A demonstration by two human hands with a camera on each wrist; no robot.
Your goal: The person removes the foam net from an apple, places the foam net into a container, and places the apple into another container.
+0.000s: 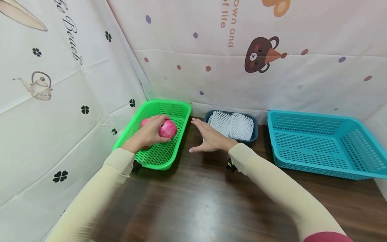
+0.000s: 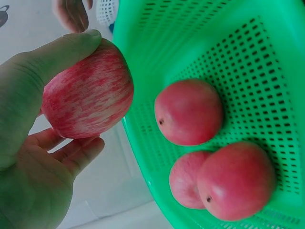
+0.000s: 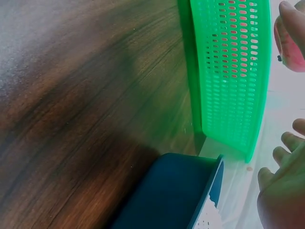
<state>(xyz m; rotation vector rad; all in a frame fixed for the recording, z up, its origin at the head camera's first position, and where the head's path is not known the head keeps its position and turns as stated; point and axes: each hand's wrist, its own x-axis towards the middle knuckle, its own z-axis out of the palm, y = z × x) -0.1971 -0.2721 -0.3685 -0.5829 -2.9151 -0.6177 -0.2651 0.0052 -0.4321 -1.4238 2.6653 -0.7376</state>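
Observation:
My left hand (image 1: 148, 131) grips a red streaked apple (image 1: 168, 129) between thumb and fingers, over the green basket (image 1: 173, 158). In the left wrist view the held apple (image 2: 90, 93) is lifted above the rim. Three more apples lie inside the basket: one apple (image 2: 189, 112) alone, and another apple (image 2: 237, 181) partly covering a paler apple (image 2: 187, 179). My right hand (image 1: 209, 137) is held between the green basket and a dark blue basin (image 1: 254, 132), thumb and fingers spread apart, holding nothing. White foam fruit nets (image 1: 231, 125) fill the basin.
A blue-green perforated basket (image 1: 314, 144) stands at the right with nothing visible in it. All the containers rest on a dark wooden table (image 1: 193, 201). Printed cloth (image 1: 181, 40) hangs behind and at the left.

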